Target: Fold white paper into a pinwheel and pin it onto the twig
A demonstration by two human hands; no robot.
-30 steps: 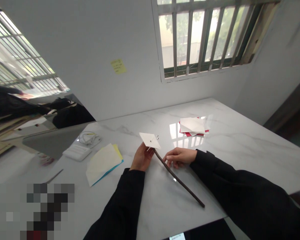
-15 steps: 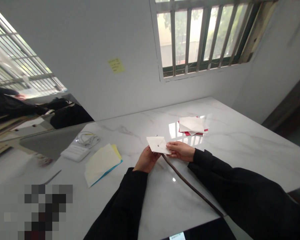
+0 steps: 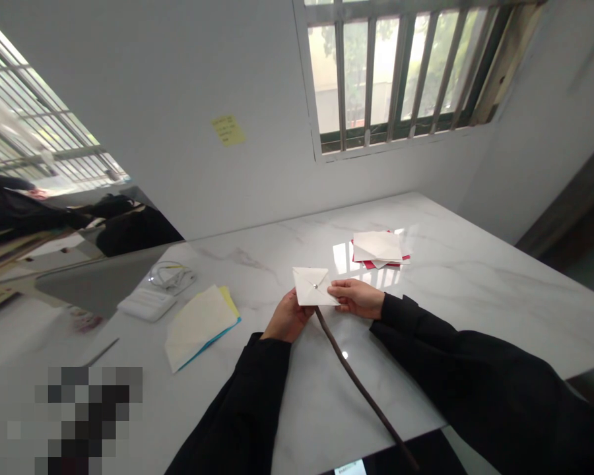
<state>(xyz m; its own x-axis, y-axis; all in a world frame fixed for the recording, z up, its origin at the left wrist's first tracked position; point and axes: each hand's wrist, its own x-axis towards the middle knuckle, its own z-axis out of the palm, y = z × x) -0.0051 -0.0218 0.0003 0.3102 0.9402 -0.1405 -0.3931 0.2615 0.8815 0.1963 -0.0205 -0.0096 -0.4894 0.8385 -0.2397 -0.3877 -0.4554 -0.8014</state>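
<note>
A small white paper envelope [image 3: 307, 277] with crossing folds and a tiny shiny stud near its middle is held just above the table. My left hand [image 3: 290, 315] is closed around its lower left side, with some fingers hidden beneath it. At the right edge, my right hand [image 3: 357, 297] pinches the paper between thumb and fingers. A long thin brown rod or cord [image 3: 356, 379] runs from under the envelope towards the lower right; whether a hand holds its hidden upper end, I cannot tell.
Cream and red paper sheets [image 3: 379, 247] are stacked at the back right. Cream, yellow and blue sheets [image 3: 200, 326] lie left, near a white box [image 3: 147, 303] and a coiled white cable [image 3: 171, 275]. A dark device [image 3: 391, 455] sits at the front edge. Another person's hand [image 3: 38, 193] shows far left.
The envelope has tilted so its folded face and stud show more fully. The brown rod or cord has swung, its lower end moving left and down. Both hands keep their grip.
</note>
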